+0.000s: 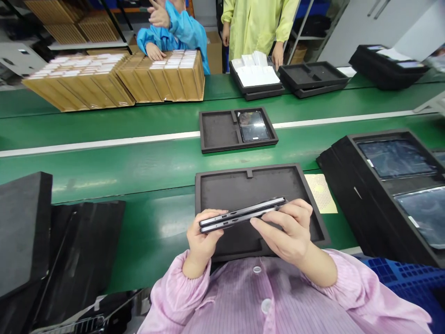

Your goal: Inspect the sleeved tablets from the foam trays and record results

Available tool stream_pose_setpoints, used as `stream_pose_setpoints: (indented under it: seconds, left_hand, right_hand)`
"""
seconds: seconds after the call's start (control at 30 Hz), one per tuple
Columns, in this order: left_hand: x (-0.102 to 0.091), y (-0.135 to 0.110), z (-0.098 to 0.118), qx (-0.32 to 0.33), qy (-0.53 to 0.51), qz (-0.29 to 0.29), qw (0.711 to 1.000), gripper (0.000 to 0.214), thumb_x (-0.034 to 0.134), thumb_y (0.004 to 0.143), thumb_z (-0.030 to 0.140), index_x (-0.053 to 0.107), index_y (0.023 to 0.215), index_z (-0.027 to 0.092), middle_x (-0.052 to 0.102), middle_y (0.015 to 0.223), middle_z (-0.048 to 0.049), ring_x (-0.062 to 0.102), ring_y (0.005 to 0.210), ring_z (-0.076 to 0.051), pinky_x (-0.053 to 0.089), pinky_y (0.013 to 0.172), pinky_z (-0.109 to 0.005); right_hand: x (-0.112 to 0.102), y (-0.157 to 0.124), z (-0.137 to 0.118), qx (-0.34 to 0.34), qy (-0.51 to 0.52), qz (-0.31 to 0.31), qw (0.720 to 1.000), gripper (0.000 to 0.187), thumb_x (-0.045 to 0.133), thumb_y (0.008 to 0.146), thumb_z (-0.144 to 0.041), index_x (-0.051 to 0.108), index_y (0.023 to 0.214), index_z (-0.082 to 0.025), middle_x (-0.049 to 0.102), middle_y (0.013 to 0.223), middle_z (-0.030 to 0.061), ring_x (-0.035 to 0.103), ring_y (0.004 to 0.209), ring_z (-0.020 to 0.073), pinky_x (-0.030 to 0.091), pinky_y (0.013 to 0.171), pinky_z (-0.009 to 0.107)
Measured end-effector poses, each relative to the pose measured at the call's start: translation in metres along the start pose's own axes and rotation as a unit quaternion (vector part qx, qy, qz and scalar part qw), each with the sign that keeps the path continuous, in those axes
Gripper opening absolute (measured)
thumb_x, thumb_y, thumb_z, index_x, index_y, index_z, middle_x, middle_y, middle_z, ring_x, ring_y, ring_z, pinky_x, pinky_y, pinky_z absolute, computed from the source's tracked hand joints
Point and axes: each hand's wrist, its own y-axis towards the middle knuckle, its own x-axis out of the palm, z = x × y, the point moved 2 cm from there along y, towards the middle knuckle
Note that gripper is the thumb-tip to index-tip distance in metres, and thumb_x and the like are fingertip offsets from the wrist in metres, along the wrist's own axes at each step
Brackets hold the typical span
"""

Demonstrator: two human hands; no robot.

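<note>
Two thin tablets (243,214) are stacked together and held edge-on, their side ports facing me. My left hand (205,234) is closed around their left end, thumb below and fingers above. At the right end my right hand (290,229) grips the same pair, fingers along the lower edge. Beneath both hands lies a black foam tray (225,188), its visible floor bare. Farther off, another foam tray (217,132) carries one tablet (253,125) in its right compartment.
Stacked foam trays (354,195) with tablets stand at right, beside a yellow dotted sheet (320,192). Black foam pieces (24,227) lie left. Across the green conveyor (149,164) are cardboard-divided boxes (93,88), a tray of white packets (255,74) and two people in blue and yellow coats.
</note>
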Motion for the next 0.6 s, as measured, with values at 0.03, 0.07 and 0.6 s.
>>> stream_pose_setpoints:
  seconds: [0.03,0.07,0.6]
  left_hand:
    - [0.000,0.000,0.001,0.002,0.002,-0.003,1.000,0.025,0.072,0.077,0.033,0.067,0.099,0.022,0.074,0.089,-0.0053,0.070,0.081,-0.020,0.057,0.072,-0.032]
    - [0.000,-0.001,0.001,0.005,0.003,-0.006,1.000,0.025,0.072,0.078,0.032,0.067,0.100,0.022,0.074,0.089,-0.0052,0.070,0.081,-0.020,0.057,0.072,-0.032]
    - [-0.001,-0.005,0.007,0.044,0.012,-0.061,0.997,0.029,0.070,0.080,0.031,0.065,0.106,0.020,0.074,0.094,-0.0077,0.069,0.086,-0.021,0.058,0.074,-0.037]
  right_hand:
    - [-0.001,-0.001,-0.001,-0.002,0.000,0.002,1.000,0.016,0.058,0.089,-0.012,0.069,0.084,-0.022,0.062,0.070,0.0005,0.044,0.070,0.0158,0.034,0.070,0.036]
    - [-0.001,-0.001,-0.002,-0.004,0.001,0.003,1.000,0.017,0.057,0.090,-0.012,0.069,0.084,-0.021,0.062,0.069,0.0005,0.044,0.071,0.0159,0.034,0.070,0.036]
    - [-0.011,-0.005,-0.015,0.012,-0.008,-0.029,0.999,0.016,0.058,0.090,-0.013,0.070,0.084,-0.021,0.062,0.066,-0.0011,0.043,0.070,0.0156,0.033,0.077,0.038]
